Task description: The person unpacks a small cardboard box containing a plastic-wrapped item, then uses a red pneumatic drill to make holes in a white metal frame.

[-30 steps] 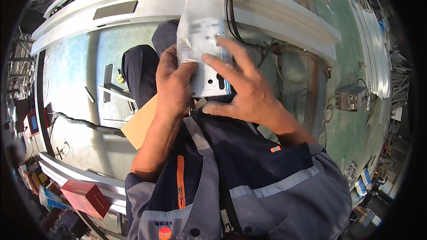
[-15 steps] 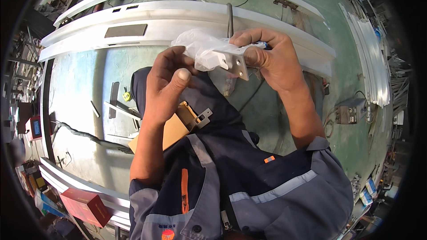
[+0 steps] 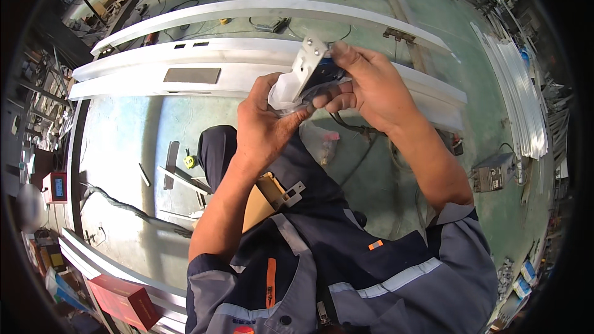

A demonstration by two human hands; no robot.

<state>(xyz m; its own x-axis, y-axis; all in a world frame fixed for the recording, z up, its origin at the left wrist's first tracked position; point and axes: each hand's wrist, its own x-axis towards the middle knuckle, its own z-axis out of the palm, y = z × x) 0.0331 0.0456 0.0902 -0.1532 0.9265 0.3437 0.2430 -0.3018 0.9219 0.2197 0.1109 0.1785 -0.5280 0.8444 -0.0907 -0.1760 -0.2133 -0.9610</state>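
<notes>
Between my hands is a part with a silver, holed metal plate (image 3: 307, 67) and a dark blue body (image 3: 326, 72). It looks like a lock, tilted with the plate's end upward. A translucent plastic bag (image 3: 284, 91) is bunched around its lower end. My left hand (image 3: 267, 122) is closed on the bag and that lower end. My right hand (image 3: 366, 83) pinches the blue body from the other side, thumb and fingers curled. On my lap lies an opened cardboard box (image 3: 260, 205), with a small cut-out metal plate (image 3: 293, 195) at its mouth.
Long white metal profiles (image 3: 241, 79) lie across ahead of me. A yellow tape measure (image 3: 190, 161) and dark strips are on the surface at left, and a red box (image 3: 124, 300) sits at lower left. On the floor at right stands a grey device (image 3: 493, 176) with a cable.
The part has come out of the bag further and turned upward, showing its blue body. My left hand, loosely open before, has closed on the bag. The view has shifted.
</notes>
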